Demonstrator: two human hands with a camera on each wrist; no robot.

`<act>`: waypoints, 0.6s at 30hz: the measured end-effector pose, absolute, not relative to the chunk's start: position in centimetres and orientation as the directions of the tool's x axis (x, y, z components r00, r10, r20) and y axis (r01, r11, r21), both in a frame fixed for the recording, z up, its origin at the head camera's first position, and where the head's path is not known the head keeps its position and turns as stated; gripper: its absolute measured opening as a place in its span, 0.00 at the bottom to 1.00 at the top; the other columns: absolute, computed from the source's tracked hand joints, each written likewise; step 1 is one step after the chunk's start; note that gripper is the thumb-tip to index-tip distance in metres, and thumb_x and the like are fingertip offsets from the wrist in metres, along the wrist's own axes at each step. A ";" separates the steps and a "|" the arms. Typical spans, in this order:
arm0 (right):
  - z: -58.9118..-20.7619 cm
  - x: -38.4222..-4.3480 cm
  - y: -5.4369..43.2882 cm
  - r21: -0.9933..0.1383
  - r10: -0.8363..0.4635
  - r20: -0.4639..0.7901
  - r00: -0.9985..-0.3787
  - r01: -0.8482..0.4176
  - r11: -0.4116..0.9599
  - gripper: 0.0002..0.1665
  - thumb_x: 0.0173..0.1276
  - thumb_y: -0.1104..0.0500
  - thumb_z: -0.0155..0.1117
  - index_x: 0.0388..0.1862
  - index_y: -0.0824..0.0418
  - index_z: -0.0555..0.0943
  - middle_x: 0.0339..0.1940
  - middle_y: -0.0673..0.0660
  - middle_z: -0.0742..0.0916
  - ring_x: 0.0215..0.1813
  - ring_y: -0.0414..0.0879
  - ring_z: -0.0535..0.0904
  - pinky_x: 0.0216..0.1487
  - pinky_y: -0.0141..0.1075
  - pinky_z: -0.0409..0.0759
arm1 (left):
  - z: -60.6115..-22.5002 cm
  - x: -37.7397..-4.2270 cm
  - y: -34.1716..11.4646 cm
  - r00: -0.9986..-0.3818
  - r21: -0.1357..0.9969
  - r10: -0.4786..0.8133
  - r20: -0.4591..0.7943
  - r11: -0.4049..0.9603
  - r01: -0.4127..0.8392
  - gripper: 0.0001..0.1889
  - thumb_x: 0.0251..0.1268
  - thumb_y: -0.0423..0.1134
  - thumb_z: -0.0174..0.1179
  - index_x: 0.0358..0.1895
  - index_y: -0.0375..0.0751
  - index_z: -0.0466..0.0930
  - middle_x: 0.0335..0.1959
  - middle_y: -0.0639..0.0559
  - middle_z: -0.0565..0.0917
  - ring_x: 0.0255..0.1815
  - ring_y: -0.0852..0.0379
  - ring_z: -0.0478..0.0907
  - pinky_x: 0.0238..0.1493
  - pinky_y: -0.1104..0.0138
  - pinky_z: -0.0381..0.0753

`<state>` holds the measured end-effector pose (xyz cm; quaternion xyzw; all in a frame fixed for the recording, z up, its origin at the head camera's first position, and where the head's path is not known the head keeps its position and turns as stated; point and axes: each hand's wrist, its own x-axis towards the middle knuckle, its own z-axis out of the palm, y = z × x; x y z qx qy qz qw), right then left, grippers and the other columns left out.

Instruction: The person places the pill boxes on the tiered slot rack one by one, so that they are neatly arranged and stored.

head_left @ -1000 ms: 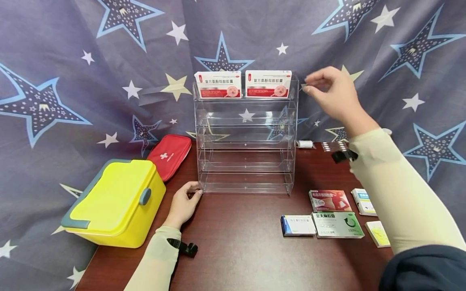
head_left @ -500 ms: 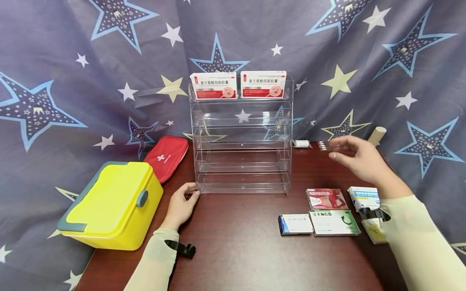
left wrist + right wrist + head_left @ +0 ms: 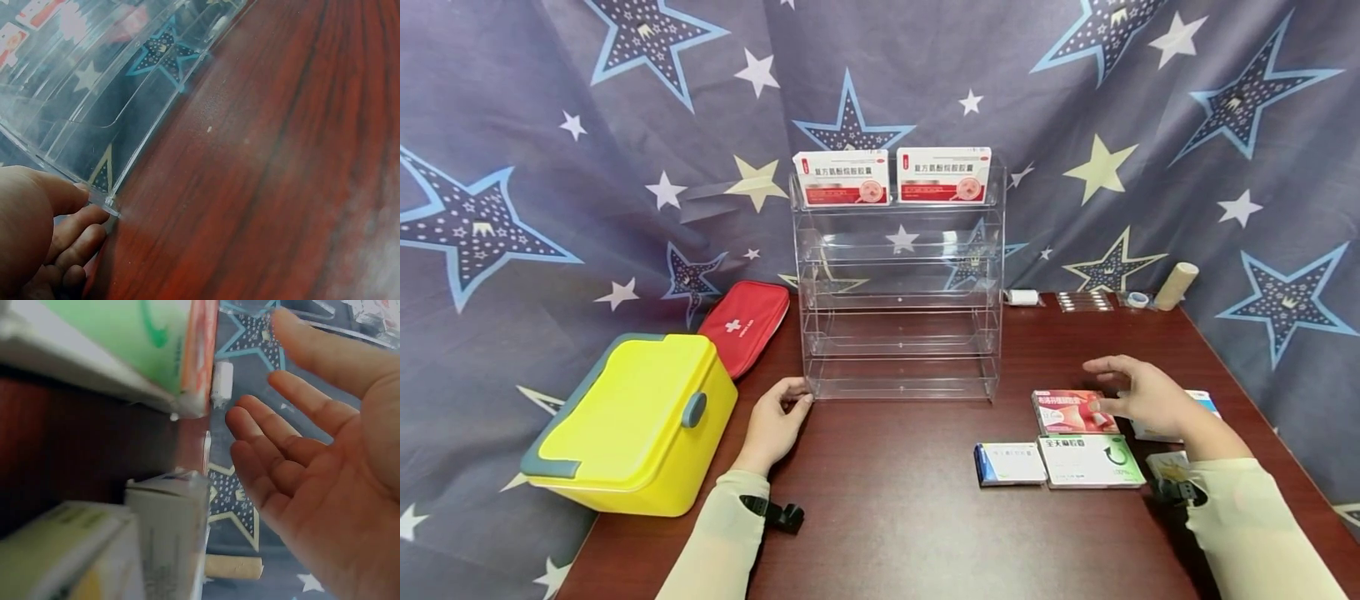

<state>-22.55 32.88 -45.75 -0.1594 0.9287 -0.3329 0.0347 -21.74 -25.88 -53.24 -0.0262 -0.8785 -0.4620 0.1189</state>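
My left hand (image 3: 777, 425) grips the lower left corner of a clear acrylic display rack (image 3: 900, 388). In the left wrist view the thumb lies against the rack's side, with curled fingers below. Two white-and-red medicine boxes (image 3: 842, 178) stand side by side on its top tier. My right hand (image 3: 1150, 406), fingers spread and holding nothing, hovers over the right end of a red medicine box (image 3: 1067, 412). In front lie a green-and-white medicine box (image 3: 1086, 467) and a blue-and-white one (image 3: 1011, 465). The right forearm partly hides another blue-and-white box (image 3: 1204, 401) and a yellow-and-white box (image 3: 1168, 463).
At the left stands a yellow lidded box (image 3: 632, 408) with a grey handle, a red first-aid pouch (image 3: 747, 325) behind it. Along the back edge lie a white roll (image 3: 1022, 297), a packet of small vials (image 3: 1084, 302), a tape roll (image 3: 1137, 300) and a beige bandage roll (image 3: 1176, 286).
My right hand has come down from beside the rack's top right, past the back edge, to above the red medicine box. The left hand has stayed on the rack's corner.
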 end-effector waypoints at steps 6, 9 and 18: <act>-46.9 -22.3 32.8 -0.609 -0.313 -0.048 -0.949 -0.221 0.762 0.36 0.61 0.61 0.82 0.67 0.67 0.79 0.56 0.65 0.85 0.52 0.58 0.81 0.47 0.47 0.81 | -53.1 -21.6 -25.9 -0.971 0.807 -0.059 0.234 0.568 0.160 0.11 0.74 0.33 0.66 0.55 0.39 0.84 0.48 0.48 0.88 0.51 0.52 0.83 0.52 0.58 0.75; -47.1 -22.2 33.0 -0.590 -0.312 -0.059 -0.948 -0.219 0.777 0.36 0.60 0.60 0.83 0.65 0.68 0.81 0.53 0.63 0.86 0.49 0.55 0.81 0.44 0.43 0.81 | -53.0 -21.5 -25.9 -0.970 0.810 -0.062 0.233 0.564 0.159 0.11 0.74 0.33 0.66 0.55 0.39 0.84 0.47 0.48 0.88 0.51 0.51 0.83 0.53 0.57 0.75; -47.3 -22.0 33.1 -0.521 -0.359 -0.025 -0.933 -0.294 0.801 0.37 0.57 0.56 0.85 0.62 0.70 0.82 0.55 0.66 0.87 0.53 0.59 0.82 0.52 0.57 0.81 | -53.2 -21.6 -26.1 -0.971 0.809 -0.064 0.230 0.567 0.154 0.11 0.73 0.34 0.66 0.55 0.40 0.84 0.47 0.48 0.87 0.51 0.51 0.82 0.53 0.56 0.75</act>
